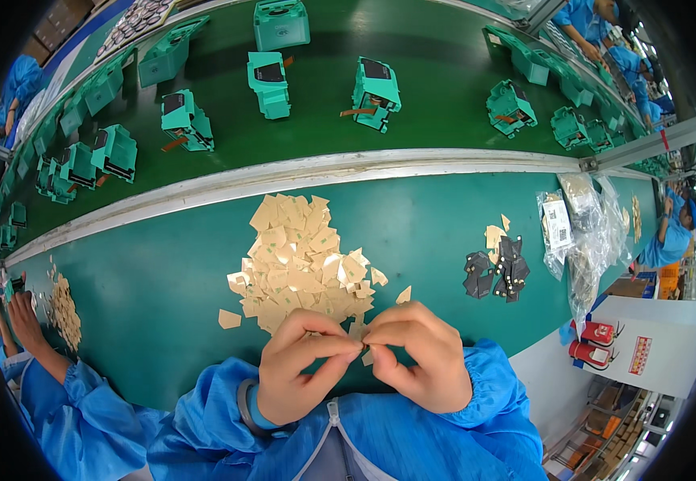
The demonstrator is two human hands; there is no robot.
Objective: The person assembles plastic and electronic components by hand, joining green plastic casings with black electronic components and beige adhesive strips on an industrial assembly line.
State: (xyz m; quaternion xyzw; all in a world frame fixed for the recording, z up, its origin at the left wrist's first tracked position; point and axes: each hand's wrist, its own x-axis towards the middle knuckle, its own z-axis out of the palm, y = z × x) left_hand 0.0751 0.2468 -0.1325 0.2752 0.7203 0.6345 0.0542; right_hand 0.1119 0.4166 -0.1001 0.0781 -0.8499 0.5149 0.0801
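Observation:
My left hand [301,370] and my right hand [421,359] meet fingertip to fingertip close in front of my body. Each one pinches with thumb and forefinger. Whatever sits between the fingertips is tiny and mostly hidden, so I cannot make out its kind. Just beyond my hands spreads a heap of flat tan pieces [293,255], cut at angles, some with small green marks. One loose tan piece [229,319] lies left of the heap. To the right, a cluster of small black flat parts [511,271] rests on the green worktable [436,232].
Clear plastic bags [584,240] lie at the table's right. A metal rail [300,175] separates the table from a green conveyor [316,120] carrying several teal plastic housings [376,92]. At left, a co-worker's hand [31,325] is near another tan heap [65,313]. Red fire extinguishers [592,353] stand at right.

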